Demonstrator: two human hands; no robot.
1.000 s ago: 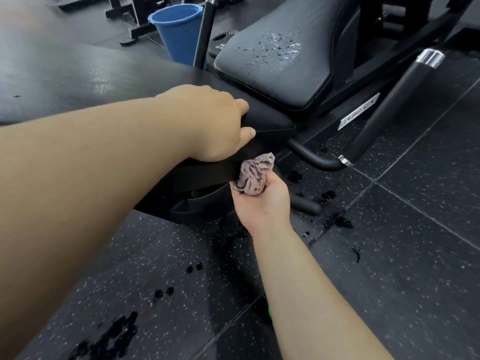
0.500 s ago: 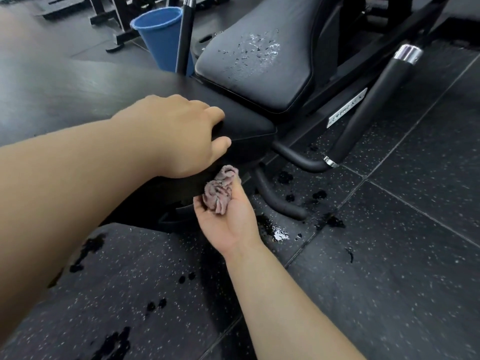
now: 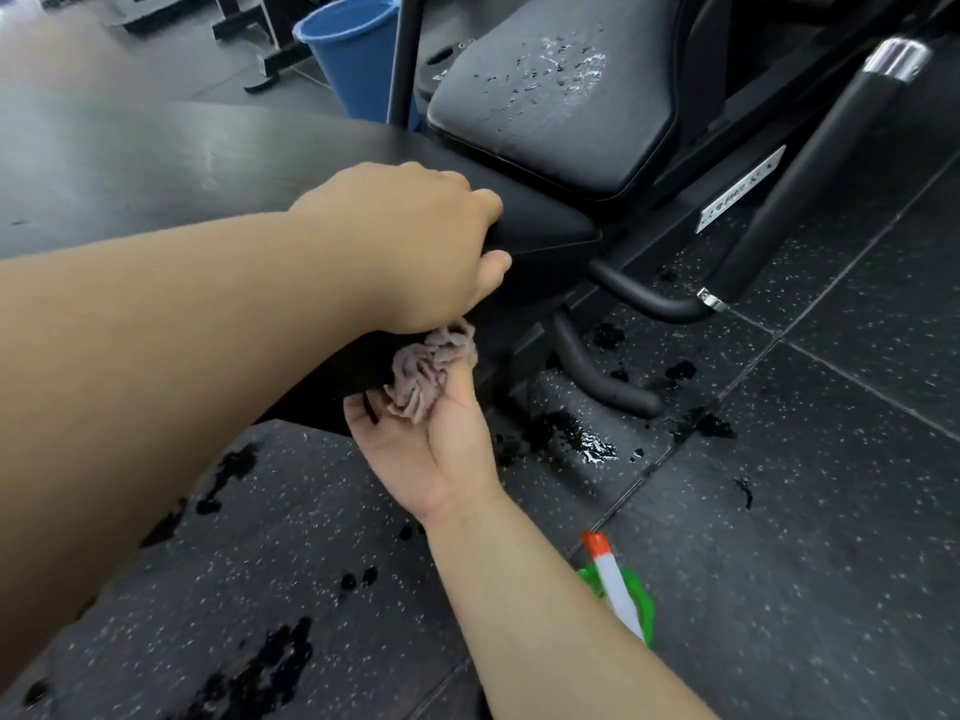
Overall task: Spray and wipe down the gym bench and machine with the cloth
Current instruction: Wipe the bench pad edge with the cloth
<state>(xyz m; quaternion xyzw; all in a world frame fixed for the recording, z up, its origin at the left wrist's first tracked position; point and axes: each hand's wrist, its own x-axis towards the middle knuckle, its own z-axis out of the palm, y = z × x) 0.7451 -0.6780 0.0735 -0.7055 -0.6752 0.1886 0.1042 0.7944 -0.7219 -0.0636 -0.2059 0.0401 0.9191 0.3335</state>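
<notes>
Cloth (image 3: 434, 368) bunched in right hand (image 3: 431, 454), fingertips hidden

The bench pad (image 3: 524, 231) is covered in smooth black leather-like upholstery, faintly sheened; the seat pad (image 3: 561, 127) is covered alike and beaded with droplets; the cloth (image 3: 434, 363) is seen as crumpled, coarse fabric; the bucket (image 3: 353, 54) is moulded in smooth blue plastic; the bar collar (image 3: 896, 62) is finished in polished metal; the floor (image 3: 831, 485) is laid in matt speckled tiles, glossy where wetted.

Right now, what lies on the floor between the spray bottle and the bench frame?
In the head view, a dark wet puddle lies there on the speckled floor.
</notes>
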